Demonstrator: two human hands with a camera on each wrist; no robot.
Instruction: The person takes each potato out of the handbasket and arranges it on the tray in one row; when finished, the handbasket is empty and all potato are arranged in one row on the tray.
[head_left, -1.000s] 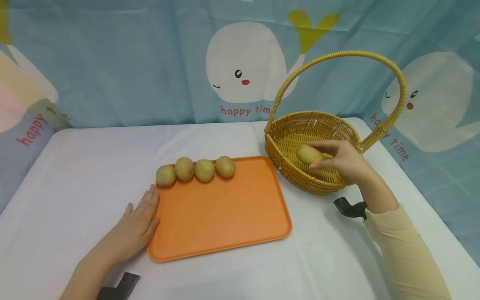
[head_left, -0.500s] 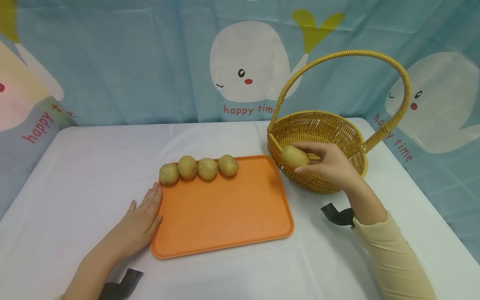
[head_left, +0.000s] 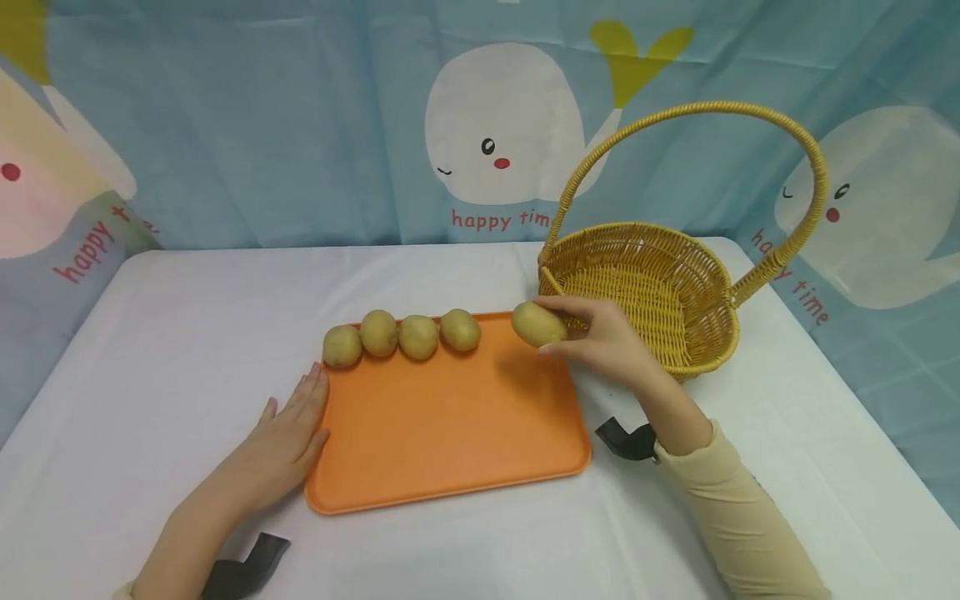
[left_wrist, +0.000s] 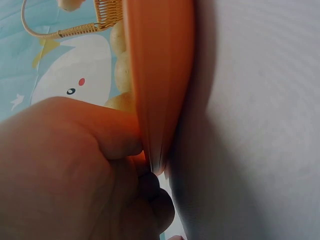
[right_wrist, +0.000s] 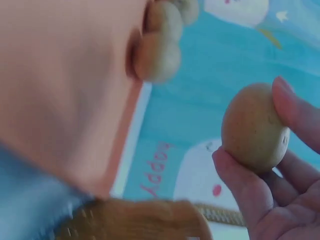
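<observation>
In the head view, my right hand (head_left: 600, 337) pinches a potato (head_left: 537, 324) between thumb and fingertips above the tray's far right corner. The right wrist view shows the same potato (right_wrist: 255, 127) held clear of the tray. My left hand (head_left: 281, 446) lies along the left edge of an orange tray (head_left: 450, 417), fingers mostly straight and touching the rim. Seen from the left wrist, its thumb touches the tray rim (left_wrist: 160, 65). Several potatoes (head_left: 417, 337) form a row along the tray's far edge, starting at its left corner.
A yellow wicker basket (head_left: 637, 292) with a tall arched handle stands right of the tray, partly behind the right forearm. White cloth (head_left: 210, 333) covers the table. A blue curtain (head_left: 285, 125) with whale prints hangs behind it.
My right hand has carried the potato leftward out of the basket and over the tray. The left hand keeps its place at the tray edge, and the potato row is unchanged.
</observation>
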